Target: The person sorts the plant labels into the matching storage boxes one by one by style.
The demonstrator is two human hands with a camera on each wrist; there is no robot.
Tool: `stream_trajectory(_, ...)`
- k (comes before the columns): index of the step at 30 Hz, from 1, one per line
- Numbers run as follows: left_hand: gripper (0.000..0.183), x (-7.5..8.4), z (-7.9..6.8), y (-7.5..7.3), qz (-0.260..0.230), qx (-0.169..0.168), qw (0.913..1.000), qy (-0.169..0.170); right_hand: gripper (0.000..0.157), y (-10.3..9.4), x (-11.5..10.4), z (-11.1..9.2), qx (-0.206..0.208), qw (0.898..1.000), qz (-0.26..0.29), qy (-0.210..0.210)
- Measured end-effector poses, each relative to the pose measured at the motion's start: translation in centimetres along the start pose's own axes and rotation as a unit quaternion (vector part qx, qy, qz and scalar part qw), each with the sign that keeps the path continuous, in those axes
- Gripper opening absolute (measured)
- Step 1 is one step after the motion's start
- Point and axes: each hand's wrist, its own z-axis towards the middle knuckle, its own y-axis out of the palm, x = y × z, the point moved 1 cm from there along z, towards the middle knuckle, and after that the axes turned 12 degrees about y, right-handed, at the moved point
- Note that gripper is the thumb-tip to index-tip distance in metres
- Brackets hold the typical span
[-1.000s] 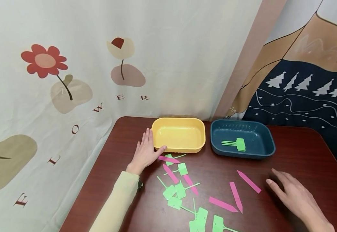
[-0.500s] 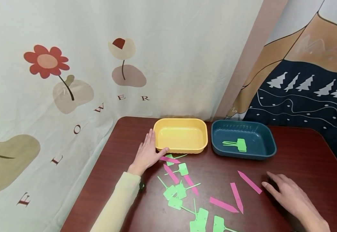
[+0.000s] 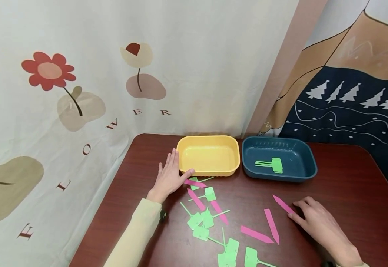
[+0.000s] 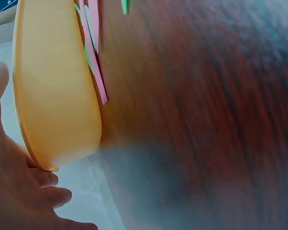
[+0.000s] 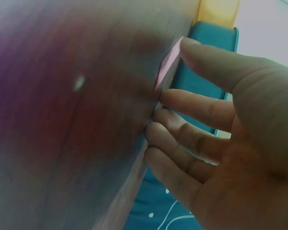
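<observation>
My left hand (image 3: 169,178) rests with straight fingers along the left end of the yellow tray (image 3: 210,173); its thumb lies by the tray's near left corner. My right hand (image 3: 320,222) is low over the table at the near end of a pink pointed plant label (image 3: 283,204). In the right wrist view, thumb and bent fingers stand apart around this pink label (image 5: 168,64), with a gap between thumb and index fingertip. A small stack of green T-shaped plant labels (image 3: 277,165) lies inside the dark blue tray (image 3: 280,178).
Several green plant labels (image 3: 200,233) and pink labels (image 3: 255,234) lie scattered and partly overlapping on the brown table (image 3: 347,178). Both trays stand side by side at the far edge, before a printed curtain (image 3: 200,74).
My right hand has moved left over the table to the near end of the rightmost pink label, its fingers bending more. The left hand has stayed at the yellow tray.
</observation>
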Motion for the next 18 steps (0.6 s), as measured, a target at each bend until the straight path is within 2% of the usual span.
stream_trajectory(8, 0.112, -0.3, 0.1, 0.1, 0.011, -0.003, 0.9999, -0.005, 0.021, 0.2, -1.1, 0.3, 0.054, 0.998, -0.013, -0.041)
stream_trajectory(18, 0.113, -0.4, 0.3, 0.2, -0.024, -0.004, 0.9997, 0.001, 0.018, -0.5, -1.2, 1.4, 0.011, 1.0, 0.003, -0.029)
